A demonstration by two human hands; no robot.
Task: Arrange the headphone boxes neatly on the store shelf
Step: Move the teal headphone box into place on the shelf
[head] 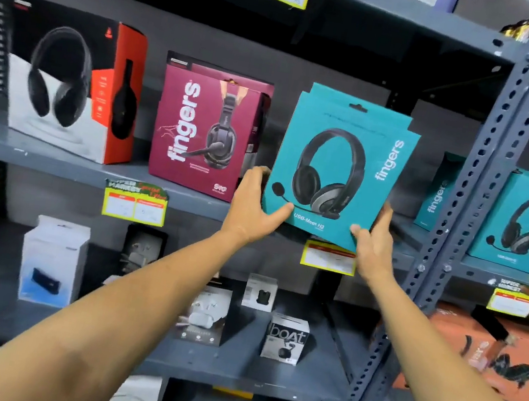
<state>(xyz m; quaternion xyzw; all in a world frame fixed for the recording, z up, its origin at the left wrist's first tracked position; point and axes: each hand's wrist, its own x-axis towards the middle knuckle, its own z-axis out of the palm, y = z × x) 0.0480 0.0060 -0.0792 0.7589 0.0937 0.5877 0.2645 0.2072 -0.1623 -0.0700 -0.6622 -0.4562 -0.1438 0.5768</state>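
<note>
Both hands clamped on teal headphone box [340,170], left hand [252,205] at lower-left corner, right hand [372,241] at lower-right; box tilted, at front edge of grey metal shelf [54,160]. Left of it maroon box [205,128], then black-and-orange box [73,83]; far right, more teal boxes [522,224].

The yellow price tag [329,257] is partly covered by the right hand [375,242]. The teal box [526,221] at the right edge is cut off and blurred.
</note>
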